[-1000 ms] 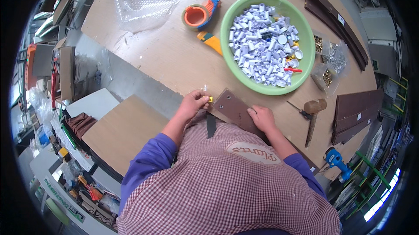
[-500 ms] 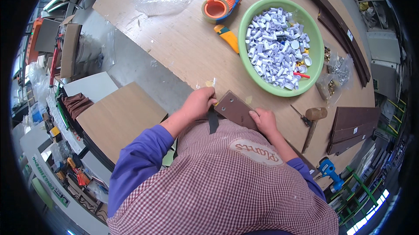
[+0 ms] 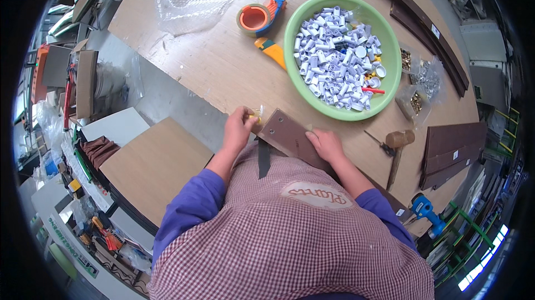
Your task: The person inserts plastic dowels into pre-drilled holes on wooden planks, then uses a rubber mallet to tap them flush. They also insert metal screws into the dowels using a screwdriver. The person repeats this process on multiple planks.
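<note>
Brown board (image 3: pixel 290 137) lies at the desk (image 3: pixel 223 66) edge between both hands. Left hand (image 3: pixel 239 127) pinches a small yellow piece (image 3: pixel 255 115) at its corner; right hand (image 3: pixel 326 145) presses flat on it.

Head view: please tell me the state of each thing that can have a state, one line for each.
Green bowl: full of small white pieces.
Brown board: flat at the table edge, under both hands.
Left hand: pinching a small yellow part at the board's end.
Right hand: pressing flat on the board.
Wooden mallet: lying unused.
Tape dispenser: lying unused.
</note>
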The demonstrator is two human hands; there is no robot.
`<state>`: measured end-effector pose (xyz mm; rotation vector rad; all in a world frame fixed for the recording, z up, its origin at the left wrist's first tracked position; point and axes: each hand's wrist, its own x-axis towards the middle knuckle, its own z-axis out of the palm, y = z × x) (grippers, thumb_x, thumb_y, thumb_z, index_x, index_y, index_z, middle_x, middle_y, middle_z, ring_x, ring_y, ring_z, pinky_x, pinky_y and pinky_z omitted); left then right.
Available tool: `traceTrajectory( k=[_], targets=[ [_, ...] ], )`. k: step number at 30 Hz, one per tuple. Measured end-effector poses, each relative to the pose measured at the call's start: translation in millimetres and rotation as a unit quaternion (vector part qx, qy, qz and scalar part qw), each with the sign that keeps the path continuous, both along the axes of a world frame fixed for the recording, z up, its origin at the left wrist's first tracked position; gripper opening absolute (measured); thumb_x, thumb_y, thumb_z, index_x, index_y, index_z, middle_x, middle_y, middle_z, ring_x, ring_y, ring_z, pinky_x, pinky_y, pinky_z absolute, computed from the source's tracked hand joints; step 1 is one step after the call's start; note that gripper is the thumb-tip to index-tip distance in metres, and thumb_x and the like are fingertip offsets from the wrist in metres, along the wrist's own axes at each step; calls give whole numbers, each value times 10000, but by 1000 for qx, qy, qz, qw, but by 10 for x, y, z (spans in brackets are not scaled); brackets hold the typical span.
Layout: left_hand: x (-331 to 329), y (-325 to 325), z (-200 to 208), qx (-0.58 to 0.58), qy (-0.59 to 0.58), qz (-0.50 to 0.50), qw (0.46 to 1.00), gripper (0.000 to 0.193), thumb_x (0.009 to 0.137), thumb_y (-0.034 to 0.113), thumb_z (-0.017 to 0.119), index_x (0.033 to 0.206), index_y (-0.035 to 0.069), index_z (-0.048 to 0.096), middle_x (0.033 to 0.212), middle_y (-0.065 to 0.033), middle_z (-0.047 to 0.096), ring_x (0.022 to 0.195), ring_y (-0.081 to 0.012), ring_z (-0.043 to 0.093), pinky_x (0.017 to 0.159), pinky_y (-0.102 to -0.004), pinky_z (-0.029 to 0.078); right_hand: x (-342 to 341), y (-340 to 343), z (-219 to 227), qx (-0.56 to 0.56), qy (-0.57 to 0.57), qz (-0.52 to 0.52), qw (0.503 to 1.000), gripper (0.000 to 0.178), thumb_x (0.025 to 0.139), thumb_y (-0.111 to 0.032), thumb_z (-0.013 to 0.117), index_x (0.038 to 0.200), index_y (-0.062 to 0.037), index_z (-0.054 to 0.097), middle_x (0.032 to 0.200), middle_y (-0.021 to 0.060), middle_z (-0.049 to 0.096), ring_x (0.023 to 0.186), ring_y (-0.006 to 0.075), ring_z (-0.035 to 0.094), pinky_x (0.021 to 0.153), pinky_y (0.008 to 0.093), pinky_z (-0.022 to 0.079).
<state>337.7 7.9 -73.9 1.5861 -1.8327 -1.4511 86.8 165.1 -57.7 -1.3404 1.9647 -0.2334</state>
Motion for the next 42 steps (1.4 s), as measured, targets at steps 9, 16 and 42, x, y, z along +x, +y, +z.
traceTrajectory(
  k=[9,16,42],
  targets=[
    [-130,-426,-96,42,85,-26,995,157,931,181,642,948,26,624,873,-83,633,784,-184,621,690,-306,510,-28,-25,150,-31,-45,-27,998,451,990,-444,465,835,-51,624,806,205,650,799,442,617,703,527,476],
    [1,-111,-34,453,347,187,799,275,1044,283,461,1062,33,575,971,-78,611,859,-163,623,764,-275,571,-178,-67,345,-42,-51,-23,998,432,1002,-409,454,839,-45,620,820,210,641,804,444,604,683,513,462],
    [129,524,-201,165,173,285,928,190,912,92,674,1042,-28,604,887,-75,658,719,-115,628,638,-239,538,397,122,135,-157,126,148,968,876,693,-424,802,1356,10,429,1317,176,455,1249,358,416,1033,467,358]
  ],
)
